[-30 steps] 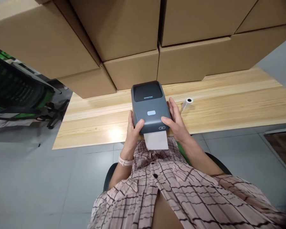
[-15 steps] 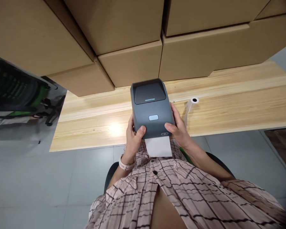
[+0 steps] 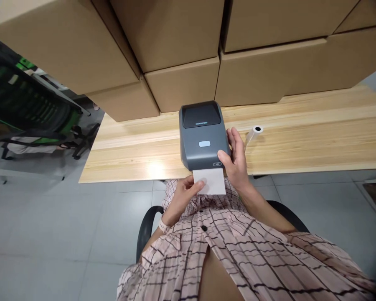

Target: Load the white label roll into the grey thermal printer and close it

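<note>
The left hand (image 3: 184,195) pinches paper (image 3: 215,182) sticking from the printer (image 3: 203,133) the right hand (image 3: 237,165) grips, near boxes (image 3: 182,87) whose contents are hidden.

Office-like workroom — cartons (image 3: 175,37), swivel chair (image 3: 34,90)

Grey printer (image 3: 203,136), white paper (image 3: 213,182), pink-checked shirt (image 3: 247,251)

Bright light from above leaves a white glare patch on the worktop (image 3: 307,140) and a faint sheen on the floor (image 3: 113,221). The cardboard boxes (image 3: 175,31) face forward in shade. Lettering on the printer (image 3: 202,155) looks soft; wide-angle stretching and blur affect the far-left chair (image 3: 34,98).
</note>
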A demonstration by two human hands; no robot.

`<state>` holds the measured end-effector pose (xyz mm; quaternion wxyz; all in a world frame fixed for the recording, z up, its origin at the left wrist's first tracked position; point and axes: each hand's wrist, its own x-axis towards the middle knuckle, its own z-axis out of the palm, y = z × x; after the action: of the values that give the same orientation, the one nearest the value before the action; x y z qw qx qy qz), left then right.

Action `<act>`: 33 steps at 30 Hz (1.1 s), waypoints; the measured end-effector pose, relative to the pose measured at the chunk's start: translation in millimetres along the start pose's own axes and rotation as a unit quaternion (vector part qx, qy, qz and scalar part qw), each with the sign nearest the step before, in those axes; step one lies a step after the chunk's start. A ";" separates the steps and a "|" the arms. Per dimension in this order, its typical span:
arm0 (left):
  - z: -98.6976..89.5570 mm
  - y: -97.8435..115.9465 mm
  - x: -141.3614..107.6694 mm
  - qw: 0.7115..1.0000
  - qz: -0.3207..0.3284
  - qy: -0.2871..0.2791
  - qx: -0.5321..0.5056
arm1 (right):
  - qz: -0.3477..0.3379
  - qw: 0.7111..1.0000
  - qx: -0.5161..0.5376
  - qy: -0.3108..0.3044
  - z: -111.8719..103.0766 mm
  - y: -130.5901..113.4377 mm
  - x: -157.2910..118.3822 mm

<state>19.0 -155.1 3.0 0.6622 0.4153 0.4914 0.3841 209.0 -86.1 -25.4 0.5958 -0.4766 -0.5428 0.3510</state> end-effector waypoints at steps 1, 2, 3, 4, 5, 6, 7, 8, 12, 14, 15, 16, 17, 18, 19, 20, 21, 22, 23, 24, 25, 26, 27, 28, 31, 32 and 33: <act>3.5 1.3 1.7 0.999 -0.011 -0.014 -0.035 | -0.005 1.000 -0.002 0.003 0.1 1.2 0.2; 6.5 2.3 3.6 0.998 -0.015 -0.018 -0.063 | -0.014 1.000 -0.007 0.006 -0.2 1.5 0.7; 8.8 2.8 5.5 0.996 -0.017 -0.017 -0.081 | -0.030 0.999 -0.018 0.012 -1.0 0.8 1.4; 10.3 2.8 7.0 0.996 -0.018 -0.015 -0.090 | -0.052 0.998 -0.040 0.016 -2.2 -1.2 2.6; 10.9 2.3 8.1 0.996 -0.017 -0.014 -0.091 | -0.083 0.994 -0.074 0.016 -4.0 -4.3 4.3; 10.6 1.3 8.7 0.996 -0.014 -0.013 -0.085 | -0.122 0.985 -0.118 0.012 -6.3 -8.6 6.5; 9.3 -0.1 9.0 0.997 -0.010 -0.015 -0.073 | -0.161 0.973 -0.166 0.003 -8.9 -13.7 9.1; 7.2 -2.0 8.9 0.998 -0.006 -0.019 -0.056 | -0.196 0.957 -0.213 -0.015 -11.6 -19.2 12.1; -9.4 -10.3 8.1 0.999 0.027 0.020 0.042 | -0.227 0.918 -0.304 -0.117 -19.1 -40.6 26.2; -19.4 -11.5 9.1 0.991 0.063 0.091 0.071 | -0.207 0.915 -0.308 -0.155 -18.7 -48.6 33.4; -23.6 -10.6 10.4 0.984 0.088 0.133 0.076 | -0.200 0.915 -0.308 -0.168 -17.7 -51.5 36.6; -26.8 -8.6 12.4 0.975 0.117 0.173 0.076 | -0.196 0.914 -0.307 -0.178 -16.3 -53.7 39.4; -28.8 -5.7 15.1 0.964 0.148 0.209 0.076 | -0.195 0.914 -0.305 -0.185 -15.1 -55.1 41.5; -29.6 -2.0 18.4 0.952 0.180 0.236 0.076 | -0.196 0.913 -0.303 -0.189 -14.2 -55.7 42.7; -29.3 2.2 22.1 0.941 0.212 0.251 0.078 | -0.196 0.914 -0.299 -0.190 -14.1 -55.5 42.9; -28.2 6.5 26.2 0.933 0.242 0.254 0.080 | -0.197 0.918 -0.291 -0.186 -15.0 -54.6 42.0; -26.8 10.5 30.2 0.927 0.268 0.248 0.082 | -0.194 0.924 -0.277 -0.179 -16.8 -52.8 40.2; -25.1 14.1 34.0 0.925 0.287 0.236 0.082 | -0.190 0.934 -0.256 -0.164 -19.6 -50.2 37.3; -23.7 16.8 37.5 0.926 0.298 0.220 0.080 | -0.183 0.945 -0.231 -0.140 -23.2 -46.8 33.8; -22.4 18.7 40.4 0.928 0.301 0.203 0.079 | -0.174 0.958 -0.202 -0.109 -27.1 -42.6 29.6; -21.3 19.5 42.8 0.932 0.300 0.189 0.078 | -0.162 0.969 -0.172 -0.075 -31.1 -37.7 25.0; -20.3 19.3 44.6 0.935 0.296 0.176 0.081 | -0.146 0.978 -0.144 -0.046 -34.7 -32.1 20.0; -19.3 18.1 45.8 0.938 0.291 0.167 0.085 | -0.126 0.985 -0.119 -0.024 -37.5 -26.3 14.7; -18.0 16.0 46.7 0.940 0.286 0.161 0.090 | -0.103 0.990 -0.098 -0.017 -39.4 -20.3 9.2; -13.3 6.6 48.0 0.944 0.272 0.149 0.109 | -0.030 0.995 -0.080 -0.048 -38.4 -5.0 -6.5; -11.9 3.3 48.3 0.944 0.270 0.146 0.118 | -0.017 0.994 -0.087 -0.059 -36.7 -1.5 -10.7; -10.8 0.5 48.6 0.943 0.270 0.146 0.130 | -0.012 0.993 -0.098 -0.065 -34.7 0.9 -14.0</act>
<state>19.3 -108.5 -14.5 0.3948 0.5543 0.4977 0.5377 240.9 -105.4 -29.1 0.5145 -0.5021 -0.6177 0.3188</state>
